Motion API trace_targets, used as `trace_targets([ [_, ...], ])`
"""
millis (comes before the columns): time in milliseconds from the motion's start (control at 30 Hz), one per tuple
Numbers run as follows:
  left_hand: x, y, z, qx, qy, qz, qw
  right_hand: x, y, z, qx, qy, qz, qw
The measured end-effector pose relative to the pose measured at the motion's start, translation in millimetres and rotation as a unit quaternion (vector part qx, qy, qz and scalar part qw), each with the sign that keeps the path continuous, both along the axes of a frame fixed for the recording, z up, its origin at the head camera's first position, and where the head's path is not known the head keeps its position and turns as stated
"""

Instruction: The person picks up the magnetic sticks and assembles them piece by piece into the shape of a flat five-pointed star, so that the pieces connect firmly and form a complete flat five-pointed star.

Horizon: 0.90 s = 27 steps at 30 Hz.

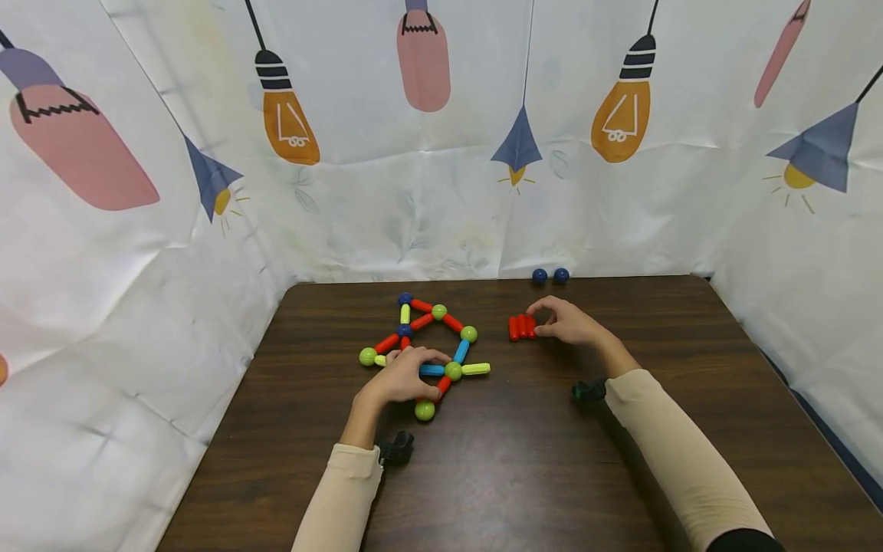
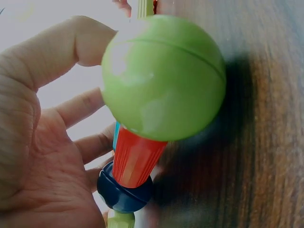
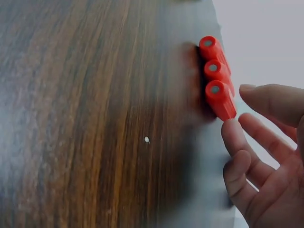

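My left hand [image 1: 403, 376] grips a flat frame of balls and rods lying on the table, with its fingers bent over the frame. Its thumb is at a red rod [image 1: 444, 386] by the nearest green ball [image 1: 425, 411]. In the left wrist view that green ball [image 2: 164, 78] looms large, with a red rod [image 2: 137, 159] and a dark blue ball [image 2: 125, 190] beyond. My right hand [image 1: 569, 322] reaches to three red rods [image 1: 522, 327] lying side by side. In the right wrist view, one fingertip meets the nearest red rod [image 3: 221, 97], and a gap shows between thumb and rods.
Two dark blue balls [image 1: 550, 276] sit at the table's back edge. A yellow rod [image 1: 476, 369] sticks out rightward from the frame. The brown wooden table [image 1: 524, 475] is bordered by a white lamp-print cloth [image 1: 441, 192] behind and at the sides.
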State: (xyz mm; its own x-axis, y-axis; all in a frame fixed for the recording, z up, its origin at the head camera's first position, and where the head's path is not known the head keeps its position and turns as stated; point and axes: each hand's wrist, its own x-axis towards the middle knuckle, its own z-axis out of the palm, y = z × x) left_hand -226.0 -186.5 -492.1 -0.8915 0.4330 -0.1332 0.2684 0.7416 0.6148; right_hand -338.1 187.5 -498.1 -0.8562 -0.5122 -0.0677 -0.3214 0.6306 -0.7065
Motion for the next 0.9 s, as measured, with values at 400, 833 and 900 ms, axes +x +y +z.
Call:
trace_targets([
  [400,-1.6,4.0,-3.3,0.005,0.002,0.005,1.0000,-3.5,-3.6,-10.9,0.022,0.005,-0.014,0.9996],
  [833,-1.6,2.8,-3.2,0.002,0.009,0.000,1.0000,12.3,35.1,-10.2,0.038,0.013,-0.021,0.9990],
  [900,-1.1,2.3,-1.7,0.000,0.009,0.003,1.0000,15.7,39.9,-9.7,0.038,0.010,-0.016,0.9991],
])
